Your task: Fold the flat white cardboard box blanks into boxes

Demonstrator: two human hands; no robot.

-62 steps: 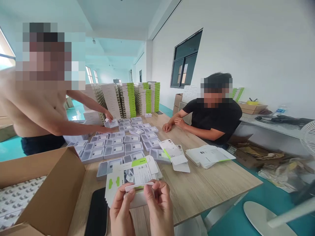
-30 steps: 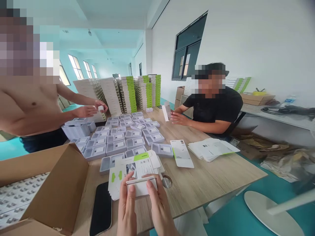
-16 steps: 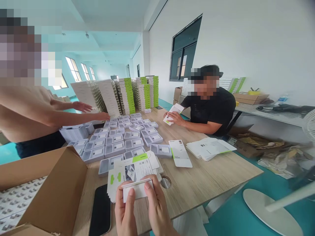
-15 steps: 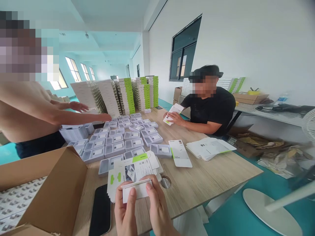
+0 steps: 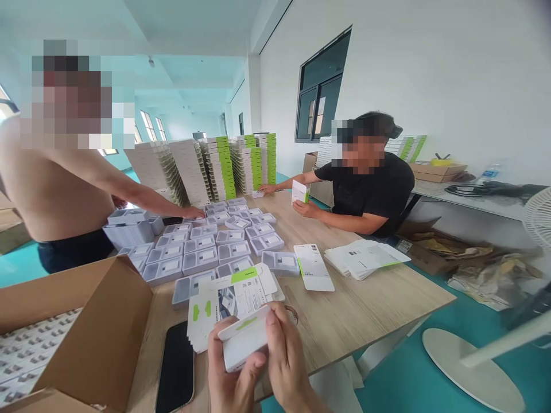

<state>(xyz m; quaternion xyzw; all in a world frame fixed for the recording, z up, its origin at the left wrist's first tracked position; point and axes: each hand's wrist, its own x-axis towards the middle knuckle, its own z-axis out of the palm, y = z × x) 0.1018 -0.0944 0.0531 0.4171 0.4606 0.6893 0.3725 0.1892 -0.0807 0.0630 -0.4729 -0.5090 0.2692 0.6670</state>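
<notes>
White card box [image 5: 243, 338] with green mark held tilted above worktop [image 5: 365, 310], clamped between left hand [image 5: 232, 381] and right hand [image 5: 286, 361]. Box judged light, stiff, thin-walled; corners probably crushable, so long edges seem best for grip. Printed card stack [image 5: 228, 307] lies just beyond, near phone [image 5: 174, 367].

Between the left hand [image 5: 232, 385] and right hand [image 5: 286, 361], a paperboard box [image 5: 243, 338], white, smooth and matt. Just beyond the hands, printed card sheets [image 5: 228, 304], faintly glossy. Left of the hands, a phone [image 5: 174, 367] of glossy black glass and a carton [image 5: 99, 327] of rough brown corrugated cardboard. Beneath the hands, a table [image 5: 344, 310] with a matt, pale wood-grain top.
</notes>
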